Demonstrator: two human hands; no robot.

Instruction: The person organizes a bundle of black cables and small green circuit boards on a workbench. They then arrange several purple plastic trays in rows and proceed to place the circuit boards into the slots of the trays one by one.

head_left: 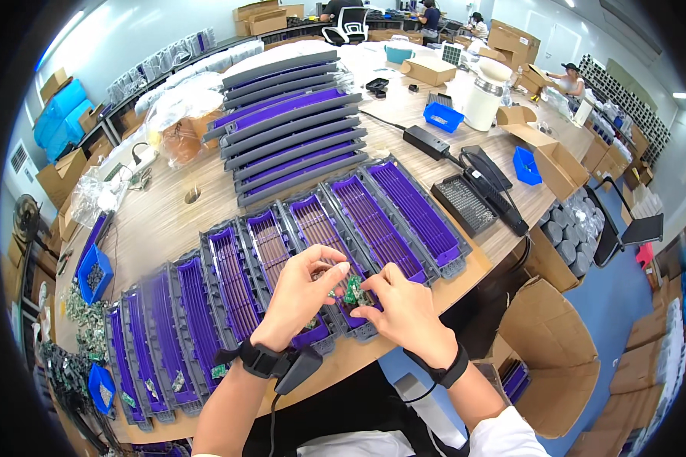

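A row of purple-and-grey slotted plastic housings (160, 331) lies side by side along the front of the table. Over one near the middle, my right hand (408, 308) pinches a small green circuit board (352, 291) between thumb and fingers, low at the housing's near end. Just to its left, my left hand (301, 293) hovers with fingers curled and thumb close to the fingertips; whatever may be between them is too small to make out. Small circuit boards, such as the green one (219, 372), sit at the near ends of several housings on the left.
Behind the row rises a stack of similar housings (290, 129). Blue bins (95, 274) and a heap of small parts (84, 324) lie at left. A black tray of screws (465, 204), a power adapter (427, 142) and cables lie at right. An open carton (549, 358) stands below the table's right edge.
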